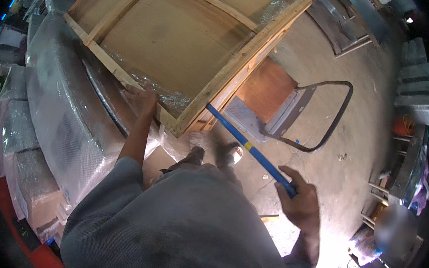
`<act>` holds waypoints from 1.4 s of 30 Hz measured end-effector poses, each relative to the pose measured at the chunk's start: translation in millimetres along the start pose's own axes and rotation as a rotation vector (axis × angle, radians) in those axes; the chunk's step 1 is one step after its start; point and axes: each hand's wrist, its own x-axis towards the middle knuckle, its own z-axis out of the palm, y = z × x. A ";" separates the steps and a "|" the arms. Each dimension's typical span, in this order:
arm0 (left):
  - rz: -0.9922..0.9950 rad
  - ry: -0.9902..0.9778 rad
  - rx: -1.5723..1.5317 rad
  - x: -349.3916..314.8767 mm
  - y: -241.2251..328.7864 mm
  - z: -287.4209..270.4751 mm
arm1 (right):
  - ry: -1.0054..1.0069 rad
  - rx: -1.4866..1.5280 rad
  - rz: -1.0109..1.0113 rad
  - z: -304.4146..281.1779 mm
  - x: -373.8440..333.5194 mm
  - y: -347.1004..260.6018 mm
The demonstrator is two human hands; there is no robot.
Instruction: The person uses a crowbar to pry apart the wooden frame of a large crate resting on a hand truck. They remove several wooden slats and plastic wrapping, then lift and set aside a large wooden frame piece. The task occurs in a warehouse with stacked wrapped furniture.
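A large wooden crate [177, 34] with pale slats and brown panels stands in front of me, clear plastic film clinging along its near side. My left hand [143, 99] is closed over the crate's near left edge, its fingers partly hidden. In my right hand [300, 200] is the near end of a long blue pry bar [246, 144] with a yellow band. The fingers curl loosely around that end. From there the bar slants up and left, its far tip against the crate's right side near the front corner; whether the tip is wedged in cannot be seen.
Bulky furniture in bubble wrap [71, 80] crowds the left side. Right of the crate stands a chair [323, 118] with a black tubular frame, a brown board [267, 90] on it. A metal table [357, 24] is farther back. Shelving with wrapped goods [417, 95] lines the right.
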 end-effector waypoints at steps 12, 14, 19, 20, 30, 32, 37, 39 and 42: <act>0.033 -0.116 -0.126 -13.7 13.5 -34.1 | -0.270 -0.739 -0.295 -48.5 79.8 -194.8; 0.045 -0.119 -0.130 -13.4 9.8 -33.0 | -0.305 -0.801 -0.328 -48.2 86.5 -207.5; 0.053 -0.065 -0.119 -14.2 15.4 -33.8 | -0.111 -0.657 -0.262 -51.6 66.9 -129.6; 0.040 -0.060 -0.159 -14.6 16.8 -34.1 | -0.107 -0.586 -0.058 -49.9 63.5 -93.1; -0.021 -0.108 -0.116 -6.7 4.1 -14.4 | 0.082 -0.062 0.018 79.0 69.8 181.1; -0.028 -0.130 -0.111 -2.5 5.8 -11.5 | 0.031 -0.160 0.018 52.5 57.8 141.9; -0.106 0.002 -0.125 -15.4 18.4 -23.8 | 0.043 -0.346 -0.016 -3.0 31.9 12.7; -0.119 -0.043 -0.172 -22.9 23.5 -38.8 | 0.097 -0.452 -0.202 -18.1 37.4 -16.6; 0.058 0.053 -0.037 -29.9 26.6 -59.8 | -0.044 -0.371 -0.027 -35.9 54.1 -5.9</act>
